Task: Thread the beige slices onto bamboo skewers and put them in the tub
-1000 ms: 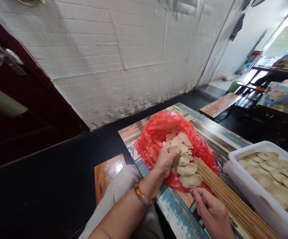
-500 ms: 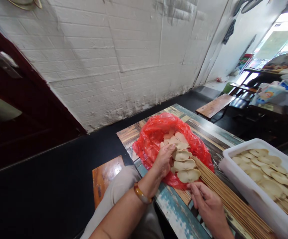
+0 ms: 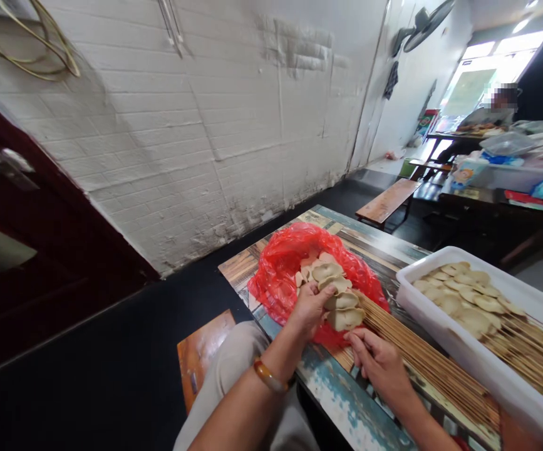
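The left hand (image 3: 315, 310) pinches a row of pale, flat slices (image 3: 345, 318) between thumb and fingers, at least 3 of them overlapping in a line. The right hand (image 3: 379, 360) has its thumb and fingertips pressed together just below the lowest slice; whether a thin stick lies between them, I cannot tell. The row hangs over the mouth of a crumpled red plastic bag (image 3: 271, 272), where more slices lie loose. A bundle of thin wooden sticks (image 3: 421, 351) runs from the bag past the right hand. Beside it, a white tub (image 3: 463, 363) holds more slices with sticks reaching toward its near end. All this sits on a patchwork-patterned table (image 3: 341, 401). Farther out are a wooden stool (image 3: 205, 351), a bench (image 3: 388, 200) and 1 seated person (image 3: 487, 119) at another table (image 3: 461, 136).
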Tool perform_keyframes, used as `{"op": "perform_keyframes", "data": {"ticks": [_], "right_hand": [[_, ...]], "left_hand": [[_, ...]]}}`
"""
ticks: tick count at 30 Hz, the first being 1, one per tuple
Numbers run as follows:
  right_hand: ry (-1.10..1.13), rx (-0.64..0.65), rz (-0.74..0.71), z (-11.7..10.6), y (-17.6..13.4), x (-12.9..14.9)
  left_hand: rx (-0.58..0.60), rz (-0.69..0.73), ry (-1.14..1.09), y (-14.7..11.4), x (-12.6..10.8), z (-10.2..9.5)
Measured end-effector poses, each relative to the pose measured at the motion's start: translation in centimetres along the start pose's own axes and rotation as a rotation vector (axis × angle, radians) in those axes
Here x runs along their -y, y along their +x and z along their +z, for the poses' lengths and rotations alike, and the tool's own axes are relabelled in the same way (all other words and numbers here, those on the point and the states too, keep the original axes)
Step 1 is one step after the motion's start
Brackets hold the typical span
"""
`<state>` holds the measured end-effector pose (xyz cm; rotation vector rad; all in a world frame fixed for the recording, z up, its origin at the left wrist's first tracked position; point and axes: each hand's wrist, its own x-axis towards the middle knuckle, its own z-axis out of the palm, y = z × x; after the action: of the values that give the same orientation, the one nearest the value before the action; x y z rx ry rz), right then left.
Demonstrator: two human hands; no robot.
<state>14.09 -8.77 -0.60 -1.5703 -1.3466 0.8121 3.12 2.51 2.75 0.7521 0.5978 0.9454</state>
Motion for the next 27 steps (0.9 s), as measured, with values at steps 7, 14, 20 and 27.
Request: {"op": "perform_keyframes", "data": {"ticks": [7, 14, 20, 27], "right_hand": [[-0.120, -0.106, -0.286, -0.2, 0.1, 0.4], [-0.184, -0.257, -0.385, -1.0, 0.7, 0.5], [-0.286, -0.385, -0.409, -3.6, 0.9, 2.9], [-0.584, -0.496, -0.341, -12.5, -0.9, 5.7]], "left_hand": [[-0.076, 0.077, 0.051, -1.3, -2.5, 0.5], [-0.020, 0.067, 0.079, -2.6, -2.1, 0.9], [0.011, 0.071, 0.254, -4.3, -0.6, 0.2], [0.262, -0.003, 0.502, -5.6, 2.1, 0.6]]}}
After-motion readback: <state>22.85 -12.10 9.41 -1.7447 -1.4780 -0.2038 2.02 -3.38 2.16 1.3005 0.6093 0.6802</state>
